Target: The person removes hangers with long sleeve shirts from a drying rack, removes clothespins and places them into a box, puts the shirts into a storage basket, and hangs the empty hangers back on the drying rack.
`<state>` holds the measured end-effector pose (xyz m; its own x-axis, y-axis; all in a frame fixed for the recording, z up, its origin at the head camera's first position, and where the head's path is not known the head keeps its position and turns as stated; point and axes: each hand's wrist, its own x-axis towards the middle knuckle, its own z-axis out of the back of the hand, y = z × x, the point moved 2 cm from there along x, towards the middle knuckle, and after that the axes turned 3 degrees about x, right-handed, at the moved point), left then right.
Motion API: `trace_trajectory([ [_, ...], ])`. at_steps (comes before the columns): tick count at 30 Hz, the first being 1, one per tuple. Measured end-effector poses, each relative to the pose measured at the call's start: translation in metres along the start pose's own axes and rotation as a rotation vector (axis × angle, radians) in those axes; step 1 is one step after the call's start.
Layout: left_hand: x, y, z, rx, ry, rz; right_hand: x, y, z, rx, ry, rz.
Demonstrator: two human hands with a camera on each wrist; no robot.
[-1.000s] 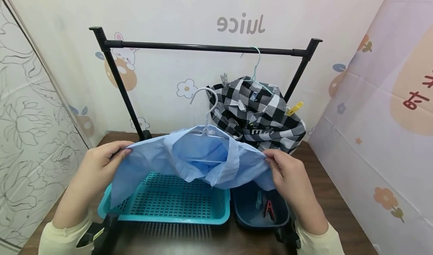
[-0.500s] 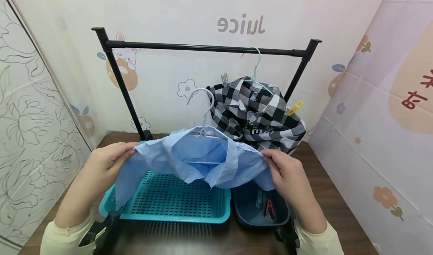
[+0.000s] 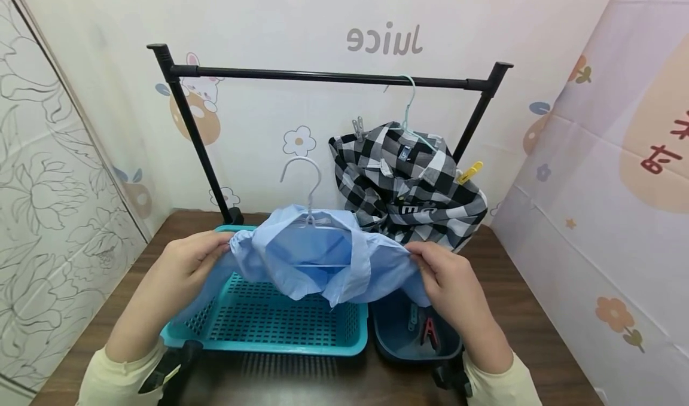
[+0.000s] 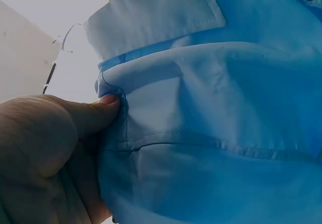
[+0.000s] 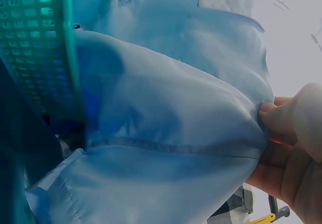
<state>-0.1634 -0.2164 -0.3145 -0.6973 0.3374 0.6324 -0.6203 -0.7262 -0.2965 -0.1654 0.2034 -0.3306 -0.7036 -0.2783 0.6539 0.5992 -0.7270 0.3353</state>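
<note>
A light blue shirt (image 3: 323, 256) is stretched between my two hands in the head view, above the baskets. Inside its collar sits a white hanger (image 3: 311, 186), its hook standing up and leaning to the left. My left hand (image 3: 185, 268) pinches the shirt at its left shoulder; in the left wrist view the thumb (image 4: 108, 105) presses on the cloth beside a seam. With thumb and fingers, my right hand (image 3: 452, 283) pinches the right shoulder, seen closely in the right wrist view, where the shirt (image 5: 171, 113) drapes in folds.
A black rack (image 3: 301, 74) stands behind. On its bar hangs a black-and-white checked shirt (image 3: 420, 185) with a yellow clip (image 3: 470, 173) and a grey clip (image 3: 357, 128). Below are a teal basket (image 3: 269, 351) and a dark blue bin (image 3: 398, 353) holding a red clip (image 3: 429, 334).
My left hand has moved right and slightly down, and my right hand slightly left, bringing them closer together. The shirt has sagged a little, and the hanger's hook has shifted left and down.
</note>
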Motion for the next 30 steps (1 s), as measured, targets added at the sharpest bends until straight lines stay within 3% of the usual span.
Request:
trace_trajectory([
  [14,0.002,-0.009,-0.014,-0.072,0.014,0.007,0.0,0.005,-0.014,-0.006,0.047,0.053],
  [30,0.002,-0.018,-0.025,-0.073,0.018,0.031,-0.002,0.013,-0.022,-0.029,0.057,0.107],
])
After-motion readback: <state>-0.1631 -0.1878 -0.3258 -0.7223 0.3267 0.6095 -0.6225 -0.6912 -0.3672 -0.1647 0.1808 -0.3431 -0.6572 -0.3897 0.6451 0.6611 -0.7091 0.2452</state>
